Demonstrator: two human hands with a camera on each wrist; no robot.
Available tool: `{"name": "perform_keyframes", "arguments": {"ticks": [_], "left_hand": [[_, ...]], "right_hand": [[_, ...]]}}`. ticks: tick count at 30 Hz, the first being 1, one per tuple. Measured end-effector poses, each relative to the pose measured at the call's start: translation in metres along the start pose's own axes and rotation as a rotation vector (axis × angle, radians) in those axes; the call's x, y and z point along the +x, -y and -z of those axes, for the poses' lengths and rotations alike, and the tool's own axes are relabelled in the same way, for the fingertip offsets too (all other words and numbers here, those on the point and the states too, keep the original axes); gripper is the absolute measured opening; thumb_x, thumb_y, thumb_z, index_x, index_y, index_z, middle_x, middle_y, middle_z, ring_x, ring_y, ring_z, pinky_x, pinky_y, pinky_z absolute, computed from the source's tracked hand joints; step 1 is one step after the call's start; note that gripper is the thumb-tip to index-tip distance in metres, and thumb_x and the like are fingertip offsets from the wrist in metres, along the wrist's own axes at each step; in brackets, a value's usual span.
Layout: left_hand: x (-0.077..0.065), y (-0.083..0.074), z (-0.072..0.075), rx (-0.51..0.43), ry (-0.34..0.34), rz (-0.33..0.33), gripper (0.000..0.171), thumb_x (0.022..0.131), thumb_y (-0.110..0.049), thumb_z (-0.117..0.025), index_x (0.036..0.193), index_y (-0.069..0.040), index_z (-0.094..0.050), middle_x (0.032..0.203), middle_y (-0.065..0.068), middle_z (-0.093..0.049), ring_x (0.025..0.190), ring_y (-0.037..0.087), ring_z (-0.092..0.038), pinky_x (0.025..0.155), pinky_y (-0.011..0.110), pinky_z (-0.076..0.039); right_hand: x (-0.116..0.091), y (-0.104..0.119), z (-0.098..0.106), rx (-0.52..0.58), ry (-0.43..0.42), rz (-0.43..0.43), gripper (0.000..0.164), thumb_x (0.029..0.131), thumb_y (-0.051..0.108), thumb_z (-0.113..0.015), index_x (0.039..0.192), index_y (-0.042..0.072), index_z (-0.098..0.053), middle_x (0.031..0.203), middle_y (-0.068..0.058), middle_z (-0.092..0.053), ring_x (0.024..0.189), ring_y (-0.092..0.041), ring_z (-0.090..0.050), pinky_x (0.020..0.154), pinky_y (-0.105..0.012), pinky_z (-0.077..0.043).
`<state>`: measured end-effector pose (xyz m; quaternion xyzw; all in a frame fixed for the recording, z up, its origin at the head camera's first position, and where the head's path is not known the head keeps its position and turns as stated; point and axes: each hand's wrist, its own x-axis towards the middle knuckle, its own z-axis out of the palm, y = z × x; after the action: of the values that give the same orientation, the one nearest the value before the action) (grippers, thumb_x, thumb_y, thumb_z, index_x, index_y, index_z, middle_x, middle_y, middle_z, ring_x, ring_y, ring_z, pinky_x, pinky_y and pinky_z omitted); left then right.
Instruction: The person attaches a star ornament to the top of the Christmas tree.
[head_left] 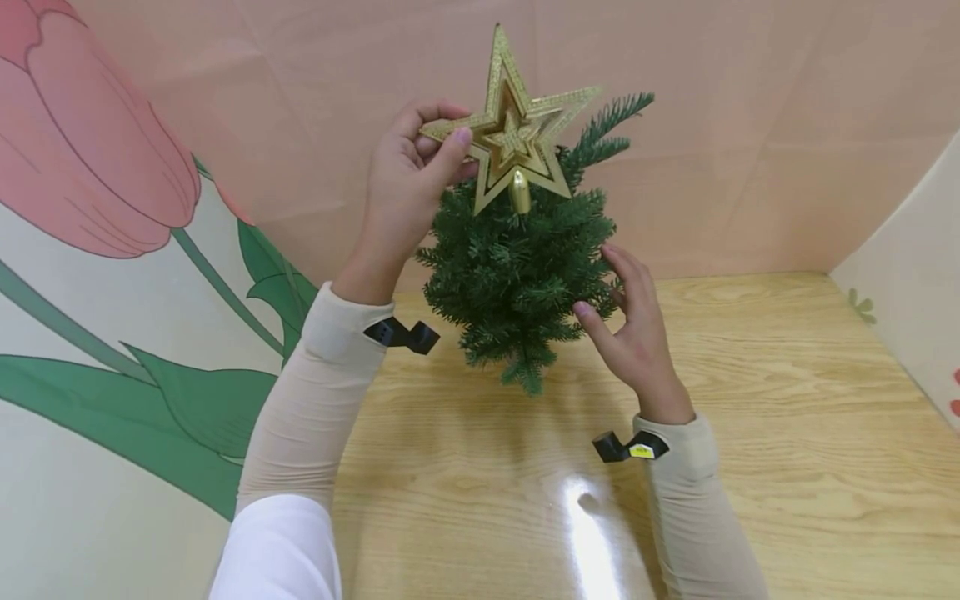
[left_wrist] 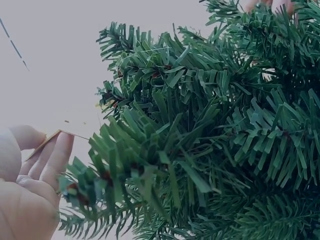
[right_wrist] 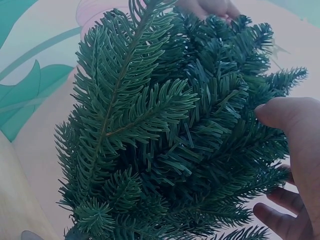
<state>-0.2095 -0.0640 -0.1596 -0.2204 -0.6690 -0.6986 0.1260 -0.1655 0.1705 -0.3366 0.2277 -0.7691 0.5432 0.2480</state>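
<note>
A gold glittery star tree topper [head_left: 513, 137] stands at the top of a small green artificial Christmas tree [head_left: 525, 283]. Its left point is pinched between the thumb and fingers of my left hand [head_left: 416, 167]. Below the star, its short gold socket [head_left: 521, 192] overlaps the upper branches in the head view. My right hand [head_left: 637, 333] is at the tree's right side, thumb and fingers spread around the outer branches. In the left wrist view, the left hand [left_wrist: 37, 175] holds a thin gold edge beside the needles. Branches hide the tree's trunk.
The tree is over a light wooden table [head_left: 787, 400] with a bright reflection near the front. A pink cloth backdrop [head_left: 750, 150] hangs behind it. On the left is a panel with a large printed tulip [head_left: 97, 142]. A pale panel [head_left: 915, 275] borders the right.
</note>
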Motion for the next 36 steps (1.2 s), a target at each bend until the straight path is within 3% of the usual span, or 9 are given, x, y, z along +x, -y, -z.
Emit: {"name": "perform_keyframes", "arguments": {"ticks": [16,36], "left_hand": [[-0.004,-0.0043,-0.0018,0.108,0.033,-0.102,0.015,0.097,-0.001,-0.055,0.112,0.003,-0.056,0.103,0.013,-0.057,0.087,0.025,-0.063,0.086,0.034,-0.055],[-0.005,-0.0062,-0.0002,0.139,0.055,-0.118,0.014,0.097,0.001,-0.053,0.111,0.004,-0.056,0.101,0.01,-0.058,0.086,0.025,-0.064,0.087,0.034,-0.055]], "right_hand": [[-0.0003,-0.0015,0.0001,-0.009,-0.004,0.015,0.066,0.09,0.001,-0.066,0.148,0.002,-0.034,0.151,-0.023,-0.028,0.14,-0.027,-0.028,0.102,-0.066,-0.033],[-0.0025,0.0045,0.0008,-0.017,-0.005,-0.013,0.066,0.09,0.001,-0.067,0.149,0.004,-0.035,0.152,-0.016,-0.029,0.14,-0.025,-0.029,0.102,-0.065,-0.034]]}}
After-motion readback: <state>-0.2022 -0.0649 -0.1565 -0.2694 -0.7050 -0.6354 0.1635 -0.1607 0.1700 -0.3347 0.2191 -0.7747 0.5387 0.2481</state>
